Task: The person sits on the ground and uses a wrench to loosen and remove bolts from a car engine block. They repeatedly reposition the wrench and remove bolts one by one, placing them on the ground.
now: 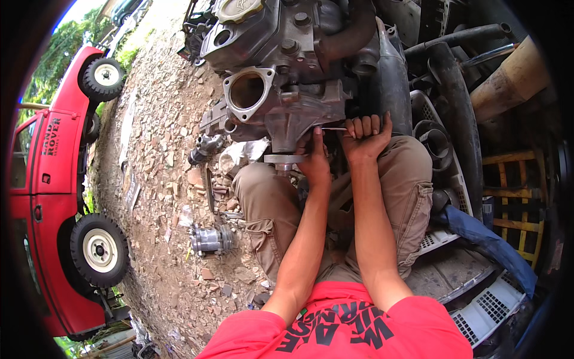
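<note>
My right hand (366, 141) is closed around a thin metal rod-like tool (333, 128), its fingers curled and its thumb pointing up. The tool's shaft reaches left to the underside of a greasy engine block (288, 113). At the shaft's left end is my left hand (315, 160), thumb raised against the tip. Its other fingers are curled and mostly hidden, so what they grip does not show. Just left of that hand, a round metal flange (283, 159) sticks out from the engine. Higher up, the block has an open three-bolt port (247, 93) and an oil filler cap (239, 8).
On the stony ground (170, 179) lie a metal cylindrical part (210, 239) and a smaller fitting (206, 148). Dark pipes (454, 107), a white perforated crate (491, 308) and a bamboo pole (508, 78) crowd the right side. A red vehicle (48, 161) stands far left.
</note>
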Tool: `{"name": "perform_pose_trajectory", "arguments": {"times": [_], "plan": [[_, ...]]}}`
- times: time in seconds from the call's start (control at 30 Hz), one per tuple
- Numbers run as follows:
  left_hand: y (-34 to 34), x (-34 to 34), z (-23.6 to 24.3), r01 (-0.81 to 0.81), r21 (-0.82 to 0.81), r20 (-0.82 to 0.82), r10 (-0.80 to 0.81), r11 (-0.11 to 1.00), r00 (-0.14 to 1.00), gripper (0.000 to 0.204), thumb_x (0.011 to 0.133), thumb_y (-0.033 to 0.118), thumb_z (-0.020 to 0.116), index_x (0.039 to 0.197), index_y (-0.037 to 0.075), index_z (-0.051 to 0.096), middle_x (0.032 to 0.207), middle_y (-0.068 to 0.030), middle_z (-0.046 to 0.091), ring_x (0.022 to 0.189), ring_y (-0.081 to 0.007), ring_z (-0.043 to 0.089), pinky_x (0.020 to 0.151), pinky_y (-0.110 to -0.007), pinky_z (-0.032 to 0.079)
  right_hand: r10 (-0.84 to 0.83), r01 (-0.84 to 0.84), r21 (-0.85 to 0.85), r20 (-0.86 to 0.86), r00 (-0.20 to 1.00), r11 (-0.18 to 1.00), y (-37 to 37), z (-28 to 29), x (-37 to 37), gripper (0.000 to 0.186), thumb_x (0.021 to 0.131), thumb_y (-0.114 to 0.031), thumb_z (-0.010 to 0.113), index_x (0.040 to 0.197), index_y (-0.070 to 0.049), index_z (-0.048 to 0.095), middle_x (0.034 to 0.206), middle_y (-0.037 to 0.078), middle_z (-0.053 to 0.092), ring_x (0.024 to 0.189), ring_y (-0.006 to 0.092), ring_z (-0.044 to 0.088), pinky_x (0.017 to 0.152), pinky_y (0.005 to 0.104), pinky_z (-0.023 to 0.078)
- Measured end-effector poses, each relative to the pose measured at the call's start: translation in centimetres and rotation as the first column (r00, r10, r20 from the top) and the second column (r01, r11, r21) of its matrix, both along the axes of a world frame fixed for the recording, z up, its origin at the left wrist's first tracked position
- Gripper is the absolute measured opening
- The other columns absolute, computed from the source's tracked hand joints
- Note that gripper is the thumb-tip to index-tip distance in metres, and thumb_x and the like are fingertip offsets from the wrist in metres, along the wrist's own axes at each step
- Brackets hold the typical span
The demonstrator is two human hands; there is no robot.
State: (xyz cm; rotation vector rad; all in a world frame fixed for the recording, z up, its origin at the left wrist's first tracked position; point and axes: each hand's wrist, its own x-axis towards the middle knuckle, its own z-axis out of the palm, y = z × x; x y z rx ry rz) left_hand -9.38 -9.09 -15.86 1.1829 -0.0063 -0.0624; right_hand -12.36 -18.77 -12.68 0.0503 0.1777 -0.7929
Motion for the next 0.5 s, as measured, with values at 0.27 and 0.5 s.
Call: {"name": "perform_pose_trajectory", "arguments": {"times": [0.27, 0.5], "plan": [[-0.2, 0.5, -1.8, 0.012, 0.072, 0.111, -0.020, 0.997, 0.994, 0.017, 0.087, 0.021, 0.069, 0.081, 0.006, 0.063, 0.072, -0.0003, 0.063, 0.049, -0.0028, 0.043, 0.043, -0.019, 0.031, -0.108, 0.108, 0.008, -0.059, 0.992, 0.994, -0.3, -0.2, 0.0, 0.055, 0.094, -0.046, 0.043, 0.051, -0.018, 0.022, 0.046, -0.003, 0.015, 0.042, 0.0123, 0.012, 0.042, 0.0283, 0.020], [-0.1, 0.1, -0.5, 0.051, 0.197, 0.040, -0.060, 0.979, 0.997, 0.024, 0.085, 0.024, 0.072, 0.088, 0.002, 0.063, 0.082, -0.0048, 0.064, 0.071, -0.0096, 0.055, 0.068, -0.024, 0.044, -0.122, 0.116, -0.047, -0.141, 0.982, 0.992, 0.0, 0.8, -0.7, 0.055, 0.095, -0.041, 0.044, 0.051, -0.017, 0.022, 0.046, -0.003, 0.014, 0.042, 0.0127, 0.012, 0.042, 0.0291, 0.020]]}}
